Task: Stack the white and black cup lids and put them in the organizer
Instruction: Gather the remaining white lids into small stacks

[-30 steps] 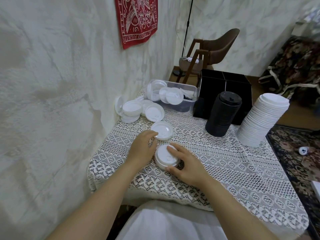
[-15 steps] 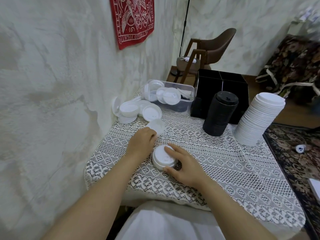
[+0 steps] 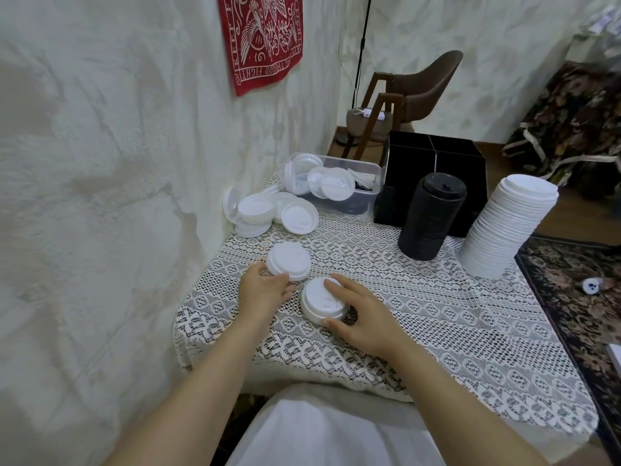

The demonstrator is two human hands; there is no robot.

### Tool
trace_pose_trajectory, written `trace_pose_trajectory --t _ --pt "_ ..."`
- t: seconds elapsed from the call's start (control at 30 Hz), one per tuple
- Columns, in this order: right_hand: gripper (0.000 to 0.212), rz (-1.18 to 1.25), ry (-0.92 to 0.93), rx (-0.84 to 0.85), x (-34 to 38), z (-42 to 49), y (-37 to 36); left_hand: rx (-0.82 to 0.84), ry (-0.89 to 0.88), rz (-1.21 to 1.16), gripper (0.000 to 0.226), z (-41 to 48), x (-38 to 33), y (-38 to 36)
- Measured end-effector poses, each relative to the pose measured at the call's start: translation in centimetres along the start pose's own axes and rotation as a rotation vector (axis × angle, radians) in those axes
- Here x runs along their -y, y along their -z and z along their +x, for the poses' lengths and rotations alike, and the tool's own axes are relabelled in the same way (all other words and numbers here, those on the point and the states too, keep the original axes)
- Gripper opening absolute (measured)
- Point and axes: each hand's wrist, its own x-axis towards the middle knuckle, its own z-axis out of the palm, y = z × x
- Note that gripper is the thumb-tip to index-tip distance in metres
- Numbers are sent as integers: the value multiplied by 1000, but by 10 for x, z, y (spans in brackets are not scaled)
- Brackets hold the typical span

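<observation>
1. The desk is covered by a white lace cloth, openwork and matt.
2. The short white stack and the tilted white lids look like thin moulded plastic, smooth with a dull sheen.
3. The tall white stack looks like the same plastic, ridged down its side.
4. The black lid stack is matt black plastic.
5. The organizer has smooth black panels that are faintly glossy.
6. The container is clear, glossy plastic.
7. The wall is rough and matt, like plaster.
8. The banner is red printed cloth.
9. The chair has wooden legs and a matt brown shell.

Single white lid just beside short white lid stack (both dome-up).
</observation>
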Motion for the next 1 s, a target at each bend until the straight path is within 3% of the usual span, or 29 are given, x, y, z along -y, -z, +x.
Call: trace_pose_trajectory --t 0.1,0.23,0.3,0.47,0.6,0.83,1.0 --pt "74 2 4 -3 0 0 0 -64 -49 231 68 1 -1 5" --pt "74 19 -7 7 1 -1 0 -153 -381 576 52 3 -1 6" --pt "74 16 -12 12 1 0 0 -138 -486 749 57 8 -3 0" --pt "73 22 -21 8 1 0 0 -25 -427 1182 91 22 -8 -15" --pt "73 19 -19 9 1 0 0 24 -412 1284 91 29 -10 -15" --pt "73 0 -10 10 2 0 1 304 -428 1118 81 32 -19 5" --pt "74 -4 -9 8 3 -1 2 181 -400 1106 100 34 -8 10"
